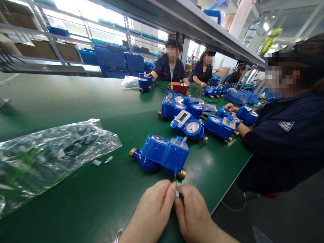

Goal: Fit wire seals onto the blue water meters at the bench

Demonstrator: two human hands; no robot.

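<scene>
A blue water meter with brass threaded ends lies on the green table just beyond my hands. A thin green seal wire runs from its near edge down to my fingertips. Between the thumbs and fingers of both hands is a small pale-blue plastic seal, mostly covered. My left hand is closed in a pinch at the seal's left side. From the right, my right hand pinches it too, fingers curled. The two hands touch or nearly touch.
A clear plastic bag of pale-blue seals lies at left, with two loose seals beside it. Several more blue meters stand beyond. A co-worker sits at right near the table edge; others work farther back. A shelf hangs overhead.
</scene>
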